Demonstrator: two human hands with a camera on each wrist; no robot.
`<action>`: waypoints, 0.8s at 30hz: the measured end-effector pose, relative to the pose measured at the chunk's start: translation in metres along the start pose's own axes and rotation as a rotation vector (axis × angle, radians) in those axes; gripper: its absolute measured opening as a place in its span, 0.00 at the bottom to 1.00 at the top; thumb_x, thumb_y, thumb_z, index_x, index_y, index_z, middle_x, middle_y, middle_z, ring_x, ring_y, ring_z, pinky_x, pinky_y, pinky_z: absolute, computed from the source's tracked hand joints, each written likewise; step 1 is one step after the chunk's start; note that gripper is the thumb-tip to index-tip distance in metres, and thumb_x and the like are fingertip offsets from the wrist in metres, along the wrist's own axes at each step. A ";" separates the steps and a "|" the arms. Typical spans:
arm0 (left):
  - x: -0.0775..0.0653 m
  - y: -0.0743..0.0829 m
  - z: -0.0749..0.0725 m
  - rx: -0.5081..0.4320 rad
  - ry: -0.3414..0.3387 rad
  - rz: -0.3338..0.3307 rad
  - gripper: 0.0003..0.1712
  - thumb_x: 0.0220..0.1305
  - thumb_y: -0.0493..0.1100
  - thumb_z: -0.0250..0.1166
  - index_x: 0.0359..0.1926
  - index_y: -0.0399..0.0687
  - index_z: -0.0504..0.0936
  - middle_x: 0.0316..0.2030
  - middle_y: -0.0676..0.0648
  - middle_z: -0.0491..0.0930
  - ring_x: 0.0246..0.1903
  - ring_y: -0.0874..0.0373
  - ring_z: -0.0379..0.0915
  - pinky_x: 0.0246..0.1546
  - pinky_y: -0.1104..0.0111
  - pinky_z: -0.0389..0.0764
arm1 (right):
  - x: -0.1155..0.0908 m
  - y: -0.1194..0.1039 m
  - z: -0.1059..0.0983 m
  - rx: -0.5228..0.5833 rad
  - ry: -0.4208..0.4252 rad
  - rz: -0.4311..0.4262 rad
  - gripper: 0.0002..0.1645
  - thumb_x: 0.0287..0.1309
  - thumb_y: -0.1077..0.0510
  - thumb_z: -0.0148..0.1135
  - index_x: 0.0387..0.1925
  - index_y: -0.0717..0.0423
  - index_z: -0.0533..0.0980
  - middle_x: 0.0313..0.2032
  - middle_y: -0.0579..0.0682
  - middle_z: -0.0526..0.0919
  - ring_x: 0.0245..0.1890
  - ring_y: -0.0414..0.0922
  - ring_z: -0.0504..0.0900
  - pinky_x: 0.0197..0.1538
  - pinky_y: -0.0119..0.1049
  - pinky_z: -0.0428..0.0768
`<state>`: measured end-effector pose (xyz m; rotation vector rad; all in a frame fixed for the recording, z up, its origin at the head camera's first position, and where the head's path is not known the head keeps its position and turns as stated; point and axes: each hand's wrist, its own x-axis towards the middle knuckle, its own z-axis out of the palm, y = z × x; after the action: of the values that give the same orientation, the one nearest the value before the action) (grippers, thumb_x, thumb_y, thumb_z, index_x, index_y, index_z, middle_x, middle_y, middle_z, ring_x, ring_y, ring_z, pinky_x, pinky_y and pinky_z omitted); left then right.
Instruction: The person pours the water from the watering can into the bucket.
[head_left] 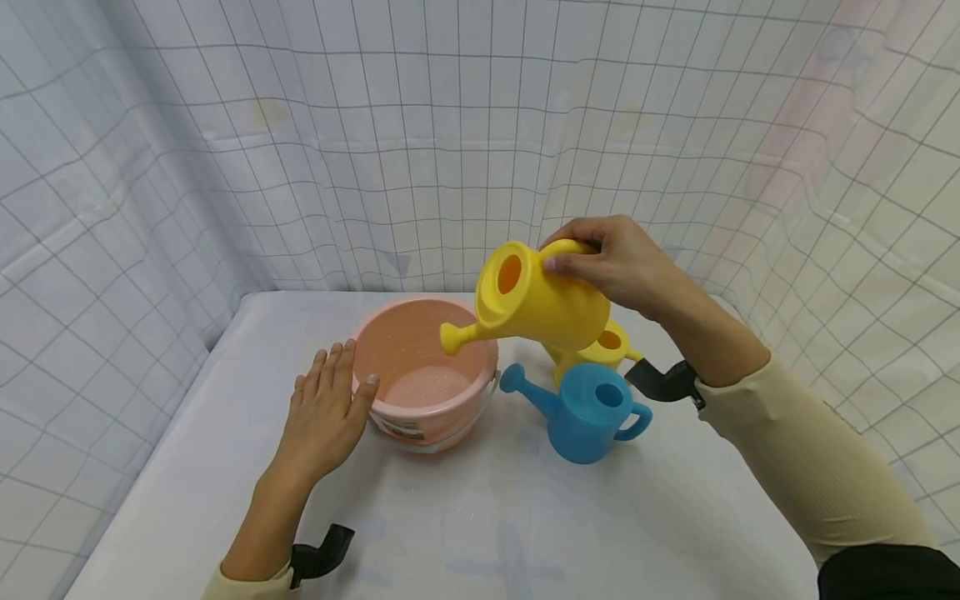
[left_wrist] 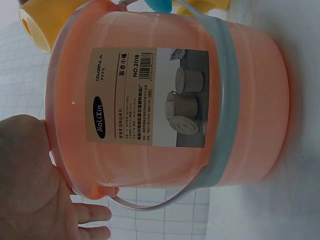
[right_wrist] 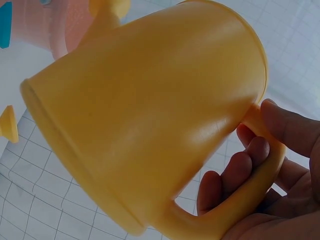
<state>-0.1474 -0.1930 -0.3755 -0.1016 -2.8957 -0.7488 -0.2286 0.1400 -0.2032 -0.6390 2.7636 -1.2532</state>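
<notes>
Over the right side of a pink bucket [head_left: 457, 417], my right hand [head_left: 618, 262] grips a yellow watering can [head_left: 566, 308] by its handle. The can is tilted, its spout pointing left and down above the bucket's opening. In the right wrist view, fingers [right_wrist: 237, 172] curl round the handle. My left hand [head_left: 322, 417] rests against the bucket's left rim with fingers straight. The left wrist view shows the bucket's paper label [left_wrist: 150, 97] and its grey-white carrying handle [left_wrist: 225, 100], which hangs down along the side. Any water pouring from the spout cannot be made out.
A blue watering can [head_left: 585, 425] stands upright right of the bucket, spout toward it. Behind it is a second yellow watering can [head_left: 600, 357], partly hidden by the held one. The white tabletop [head_left: 510, 525] is bounded by grid-patterned curtains [head_left: 420, 150] at the back and sides.
</notes>
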 end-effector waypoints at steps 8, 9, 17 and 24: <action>0.000 0.000 0.000 0.002 -0.003 -0.002 0.41 0.72 0.64 0.34 0.75 0.46 0.38 0.73 0.33 0.42 0.73 0.35 0.31 0.65 0.35 0.37 | 0.000 -0.001 0.000 -0.014 -0.008 0.003 0.15 0.60 0.51 0.61 0.47 0.52 0.79 0.43 0.51 0.81 0.39 0.48 0.79 0.46 0.36 0.80; 0.000 0.000 0.000 0.002 -0.002 -0.001 0.41 0.72 0.64 0.34 0.75 0.47 0.38 0.73 0.33 0.42 0.73 0.35 0.31 0.65 0.35 0.37 | 0.000 -0.002 0.000 -0.016 -0.009 0.004 0.15 0.60 0.51 0.61 0.47 0.52 0.79 0.43 0.51 0.82 0.39 0.48 0.79 0.46 0.36 0.80; 0.000 0.000 0.000 -0.003 0.001 0.000 0.41 0.72 0.64 0.35 0.75 0.47 0.37 0.73 0.34 0.41 0.73 0.35 0.30 0.65 0.34 0.37 | 0.001 -0.003 -0.001 -0.028 -0.013 -0.004 0.14 0.60 0.51 0.62 0.46 0.51 0.80 0.43 0.51 0.82 0.39 0.47 0.79 0.46 0.36 0.80; 0.000 0.001 0.000 -0.003 -0.001 -0.002 0.41 0.72 0.64 0.35 0.75 0.46 0.37 0.73 0.33 0.41 0.73 0.35 0.30 0.65 0.34 0.36 | 0.001 -0.006 0.000 -0.049 -0.019 0.005 0.15 0.60 0.50 0.62 0.46 0.50 0.80 0.42 0.50 0.82 0.39 0.47 0.78 0.46 0.36 0.79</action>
<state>-0.1475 -0.1927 -0.3748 -0.0994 -2.8965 -0.7539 -0.2272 0.1365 -0.1984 -0.6439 2.7862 -1.1753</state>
